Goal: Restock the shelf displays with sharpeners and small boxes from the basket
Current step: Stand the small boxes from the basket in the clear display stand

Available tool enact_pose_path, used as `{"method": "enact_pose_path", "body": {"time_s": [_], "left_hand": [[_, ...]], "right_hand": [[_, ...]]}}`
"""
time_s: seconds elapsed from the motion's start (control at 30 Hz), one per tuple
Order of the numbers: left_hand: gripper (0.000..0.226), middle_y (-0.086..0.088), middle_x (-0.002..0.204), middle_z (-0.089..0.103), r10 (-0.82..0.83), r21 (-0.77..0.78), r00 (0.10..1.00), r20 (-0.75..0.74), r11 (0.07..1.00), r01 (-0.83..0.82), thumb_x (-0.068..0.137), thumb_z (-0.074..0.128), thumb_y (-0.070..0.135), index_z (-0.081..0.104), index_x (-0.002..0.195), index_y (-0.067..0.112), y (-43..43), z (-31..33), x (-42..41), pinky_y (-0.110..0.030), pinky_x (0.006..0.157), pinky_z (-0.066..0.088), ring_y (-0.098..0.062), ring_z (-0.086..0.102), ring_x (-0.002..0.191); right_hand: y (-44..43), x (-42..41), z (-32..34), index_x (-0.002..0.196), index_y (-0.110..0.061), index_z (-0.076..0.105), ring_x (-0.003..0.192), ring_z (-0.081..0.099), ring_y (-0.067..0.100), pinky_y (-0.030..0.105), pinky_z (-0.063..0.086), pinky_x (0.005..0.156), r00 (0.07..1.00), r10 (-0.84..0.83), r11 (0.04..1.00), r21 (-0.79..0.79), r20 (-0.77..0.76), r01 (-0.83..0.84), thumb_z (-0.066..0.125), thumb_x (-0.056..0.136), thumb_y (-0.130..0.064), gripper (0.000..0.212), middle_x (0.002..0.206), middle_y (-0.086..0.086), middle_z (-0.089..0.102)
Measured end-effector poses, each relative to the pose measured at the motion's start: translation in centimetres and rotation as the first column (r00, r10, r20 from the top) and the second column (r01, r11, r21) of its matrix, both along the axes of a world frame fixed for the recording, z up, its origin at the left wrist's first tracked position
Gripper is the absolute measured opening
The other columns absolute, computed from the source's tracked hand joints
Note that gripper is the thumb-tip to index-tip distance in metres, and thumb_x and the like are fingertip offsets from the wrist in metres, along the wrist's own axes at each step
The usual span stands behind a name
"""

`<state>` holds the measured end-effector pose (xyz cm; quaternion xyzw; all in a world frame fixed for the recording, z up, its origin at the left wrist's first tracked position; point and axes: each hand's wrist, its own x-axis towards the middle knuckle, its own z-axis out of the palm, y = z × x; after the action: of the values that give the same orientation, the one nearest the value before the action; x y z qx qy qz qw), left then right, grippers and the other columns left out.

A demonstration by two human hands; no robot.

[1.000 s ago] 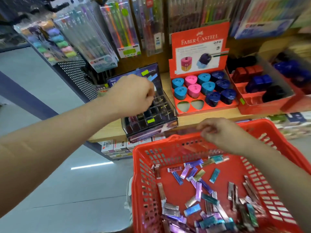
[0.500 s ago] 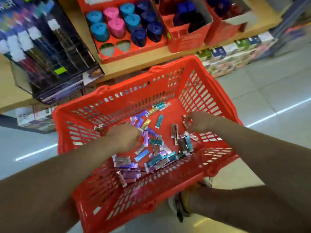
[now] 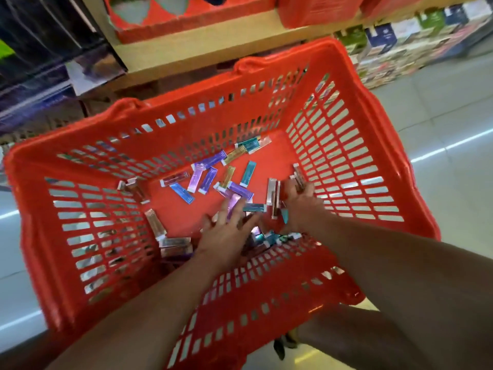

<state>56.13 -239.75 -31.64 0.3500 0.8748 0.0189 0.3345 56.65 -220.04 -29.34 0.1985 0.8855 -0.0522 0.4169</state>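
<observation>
Both hands were down in the red basket (image 3: pixel 354 145), which sat below the wooden shelf (image 3: pixel 213 46) at 12 o'clock.

Left hand (image 3: pixel 226 231): fingers spread, palm down over the floor of the basket near its 6 o'clock wall. We read that as raking or picking over loose stock, not a settled pinch. Blur hid whether any box was actually caught under it.

Right hand (image 3: pixel 300 206): at about 3 o'clock from the left hand, close to the right wall, fingers curled around a bunch of small boxes (image 3: pixel 298 177) that stuck up past the fingertips. It looked like a gathered handful, held loosely so more could be added. We couldn't count them.

Stock location: the loose small boxes (image 3: pixel 208 180), thin and foil-coloured in purple, teal, gold and silver, lay scattered flat over the basket floor, thickest from centre toward 6 o'clock. A few lay along the left wall at 9 o'clock. No sharpeners were visible in the basket.

Targets: the red display tray (image 3: pixel 186 22) sat on the shelf at 12 o'clock with empty cut-outs showing; the dark display case (image 3: pixel 53 49) sat at 10 o'clock. The basket stayed directly under both, which we judged kept the lift short.

Our judgement: we were mid-gather, with plenty of boxes left. Risk was thin slick boxes slipping out of the loose handful on the way up.
</observation>
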Motion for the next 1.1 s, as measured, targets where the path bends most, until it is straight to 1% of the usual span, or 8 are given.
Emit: {"method": "enact_pose_path", "body": {"time_s": [0.2,0.3,0.57,0.7,0.8,0.87,1.0,1.1], "left_hand": [[0.064,-0.005,0.155,0.01,0.032,0.072,0.995,-0.093,0.997,-0.025,0.085,0.056,0.046,0.02,0.139,0.046,0.5,0.3,-0.8,-0.053,0.101,0.033,-0.034,0.015,0.139],[0.062,-0.003,0.149,0.02,0.156,0.027,0.979,-0.13,0.988,-0.154,0.081,0.064,0.04,0.031,0.134,0.038,-0.3,0.3,-2.6,-0.049,0.098,0.039,-0.033,0.029,0.128],[0.033,-0.003,0.107,0.06,0.383,0.203,0.92,-0.081,0.91,-0.361,0.083,0.059,0.014,0.053,0.114,0.024,-1.7,0.2,-5.2,-0.032,0.063,0.041,-0.029,0.062,0.09],[0.012,0.007,0.084,0.066,0.749,0.292,0.603,0.274,0.533,-0.794,0.083,0.07,0.014,0.07,0.095,0.016,-2.3,0.8,-5.9,-0.019,0.065,0.035,-0.011,0.06,0.08],[0.008,0.004,0.087,0.066,0.791,0.204,0.285,0.541,0.206,-0.957,0.084,0.07,0.007,0.071,0.091,0.011,-2.2,1.7,-6.6,-0.021,0.07,0.04,-0.01,0.059,0.081],[0.006,-0.003,0.083,0.069,0.746,0.097,0.111,0.657,0.062,-0.993,0.087,0.066,0.005,0.071,0.091,0.007,-2.0,2.5,-7.2,-0.021,0.057,0.042,-0.016,0.06,0.072],[0.013,-0.009,0.072,0.061,0.581,-0.082,-0.104,0.807,-0.064,-0.995,0.088,0.057,-0.002,0.066,0.082,0.005,-1.2,5.3,-7.7,-0.018,0.039,0.027,-0.015,0.045,0.052],[0.015,-0.01,0.065,0.057,0.492,-0.112,-0.143,0.859,-0.092,-0.989,0.083,0.054,-0.006,0.061,0.078,0.007,-0.4,7.6,-7.5,-0.02,0.04,0.018,-0.013,0.04,0.044]], "right_hand": [[-1.1,-0.8,-1.3,0.142,-0.033,0.015,0.111,0.058,0.039,0.045,0.053,0.094,0.939,-0.318,0.947,-0.093,-0.134,0.307,0.078,0.077,-0.013,0.092,0.139,0.02,0.02],[-1.6,-1.3,-1.5,0.141,-0.036,0.027,0.111,0.055,0.035,0.039,0.051,0.093,0.916,-0.339,0.932,-0.209,-0.214,0.296,0.07,0.081,-0.008,0.079,0.135,0.014,0.028],[-1.9,-2.9,-2.3,0.145,-0.041,0.013,0.127,0.044,0.042,0.047,0.046,0.103,0.875,-0.378,0.925,-0.167,-0.302,0.342,0.076,0.08,-0.018,0.093,0.15,0.015,0.018],[-2.0,-3.1,-1.9,0.134,-0.036,0.038,0.102,0.058,0.027,0.029,0.049,0.085,0.9,-0.283,0.929,-0.328,-0.333,0.171,0.077,0.078,-0.015,0.071,0.129,0.005,0.038],[-2.2,-3.4,-1.5,0.125,-0.029,0.042,0.085,0.062,0.019,0.017,0.046,0.06,0.896,-0.348,0.867,-0.459,-0.277,0.195,0.078,0.079,-0.018,0.06,0.104,-0.001,0.052],[-2.6,-3.7,-1.1,0.123,-0.026,0.046,0.074,0.067,0.018,0.027,0.055,0.054,0.842,-0.505,0.753,-0.573,-0.188,0.324,0.076,0.082,-0.019,0.05,0.096,-0.001,0.062],[-3.3,-4.4,0.6,0.124,-0.023,0.055,0.089,0.07,0.031,0.057,0.055,0.085,0.483,-0.832,0.132,-0.746,0.275,0.653,0.068,0.089,-0.014,0.038,0.102,0.008,0.07],[-4.0,-4.6,2.9,0.109,-0.012,0.066,0.087,0.069,0.028,0.048,0.054,0.089,0.356,-0.764,-0.187,-0.712,0.538,0.677,0.06,0.09,-0.011,0.02,0.093,0.009,0.071]]}}
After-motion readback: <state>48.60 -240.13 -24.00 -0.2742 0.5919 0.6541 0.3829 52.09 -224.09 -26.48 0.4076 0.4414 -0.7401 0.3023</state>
